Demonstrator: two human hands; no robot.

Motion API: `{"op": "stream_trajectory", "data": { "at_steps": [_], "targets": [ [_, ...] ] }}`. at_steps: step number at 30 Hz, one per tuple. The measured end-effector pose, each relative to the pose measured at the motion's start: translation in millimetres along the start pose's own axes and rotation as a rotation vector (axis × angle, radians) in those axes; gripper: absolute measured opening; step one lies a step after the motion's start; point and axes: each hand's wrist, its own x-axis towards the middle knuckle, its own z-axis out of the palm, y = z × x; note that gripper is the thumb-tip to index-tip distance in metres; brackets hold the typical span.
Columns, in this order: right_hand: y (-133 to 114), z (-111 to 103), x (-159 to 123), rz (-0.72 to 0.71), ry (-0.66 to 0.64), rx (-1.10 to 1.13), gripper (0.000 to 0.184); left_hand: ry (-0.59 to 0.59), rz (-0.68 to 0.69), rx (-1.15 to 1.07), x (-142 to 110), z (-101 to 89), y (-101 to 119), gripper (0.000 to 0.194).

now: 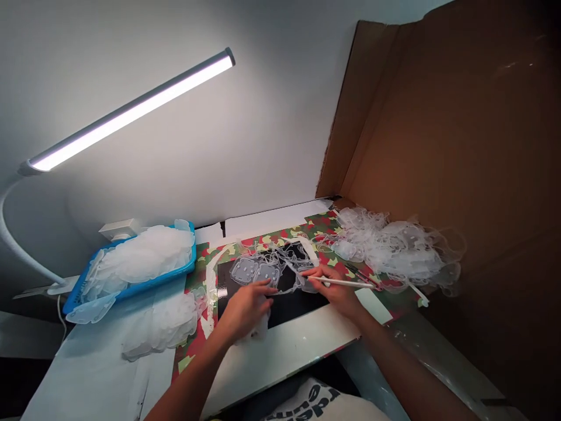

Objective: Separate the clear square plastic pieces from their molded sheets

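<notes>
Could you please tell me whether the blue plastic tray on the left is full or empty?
It is full: a heap of translucent plastic pieces fills the blue plastic tray and spills over its rim.

A white LED lamp (131,111) is shining onto a pale wall (184,152) — brown cardboard (447,117) is standing right of the lamp.

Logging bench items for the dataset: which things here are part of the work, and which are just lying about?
In use: left hand, right hand, white tool, clear plastic sheet, black mat.

Lying about: blue tray, clear pieces, tangled clear strips, lamp, cardboard.
</notes>
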Motion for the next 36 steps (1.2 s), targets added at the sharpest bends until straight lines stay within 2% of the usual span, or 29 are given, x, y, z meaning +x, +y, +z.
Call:
{"op": "stream_trajectory", "data": {
  "at_steps": [1, 2, 4, 6, 8, 10, 13, 16, 20, 23, 25, 27, 31, 33, 34, 36],
  "targets": [
    [-3, 3, -3, -0.02, -0.043, -0.042, 0.02, 0.032, -0.026, -0.134, 6, -6.1, -4, 0.028],
    [-6, 5, -6, -0.034, -0.074, -0.075, 0.019, 0.038, -0.064, -0.243, 14, -11.9, -8, 0.033],
    [-8, 10, -10, -0.053, -0.109, -0.108, 0.017, -0.037, -0.147, -0.359, 32, -21.1, -11, 0.052],
    [-7, 14, -12, -0.073, -0.136, -0.125, 0.016, -0.131, -0.182, -0.379, 51, -24.8, -10, 0.062],
    [-7, 16, -12, -0.097, -0.174, -0.135, 0.015, -0.173, -0.174, -0.364, 67, -22.6, -8, 0.058],
    [-6, 15, -8, -0.086, -0.222, -0.095, 0.015, -0.185, -0.151, -0.346, 77, -16.3, -6, 0.043],
    [-4, 8, 7, 0.022, -0.214, 0.053, 0.018, -0.164, -0.113, -0.3, 78, -4.3, -6, 0.025],
    [-1, 2, 28, 0.14, -0.174, 0.143, 0.022, -0.106, -0.083, -0.253, 71, 5.0, -10, 0.025],
    [-1, 7, 52, 0.277, -0.251, 0.124, 0.015, -0.062, -0.083, -0.208, 63, 11.5, -13, 0.027],
    [-3, 17, 60, 0.267, -0.257, 0.064, 0.013, -0.016, -0.1, -0.174, 58, 12.7, -9, 0.026],
    [0, 22, 63, 0.221, -0.189, -0.032, 0.015, 0.062, -0.099, -0.118, 49, 13.3, -3, 0.024],
    [8, 24, 67, 0.171, -0.095, -0.162, 0.016, 0.21, -0.004, 0.032, 32, 15.1, 4, 0.021],
    [25, 20, 75, 0.101, 0.015, -0.275, 0.014, 0.534, 0.428, 0.338, -17, 22.8, 7, 0.014],
    [28, 18, 76, 0.097, 0.034, -0.275, 0.013, 0.622, 0.56, 0.317, -39, 26.6, 1, 0.018],
    [29, 17, 76, 0.098, 0.038, -0.272, 0.012, 0.656, 0.57, 0.258, -49, 28.4, -4, 0.022],
    [28, 17, 74, 0.101, 0.036, -0.261, 0.01, 0.731, 0.476, 0.052, -63, 32.0, -15, 0.025]
  ]
}}
